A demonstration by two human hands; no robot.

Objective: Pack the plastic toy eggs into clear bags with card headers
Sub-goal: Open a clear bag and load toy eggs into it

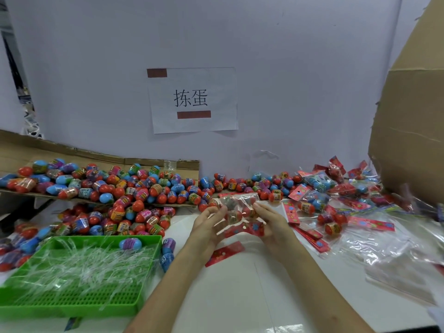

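Both hands grip one clear bag (pixel 236 205) w/ eggs inside, up & right of the green tray (pixel 72 307). Left hand (pixel 209 221) has fingers curled on its left edge, right hand (pixel 272 221) on its right. Red card header (pixel 249 229) sits at bag's lower end. Loose eggs (pixel 134 191) are heaped behind the tray, filled bags (pixel 319 182) well right of it. One blue egg (pixel 130 243) lies in the tray's far corner.

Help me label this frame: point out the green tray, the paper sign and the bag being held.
green tray (pixel 79 300), head view, bare perforated floor near the front.
paper sign (pixel 192 99), head view, its printed middle.
held bag (pixel 236 210), head view, clear film at its middle.
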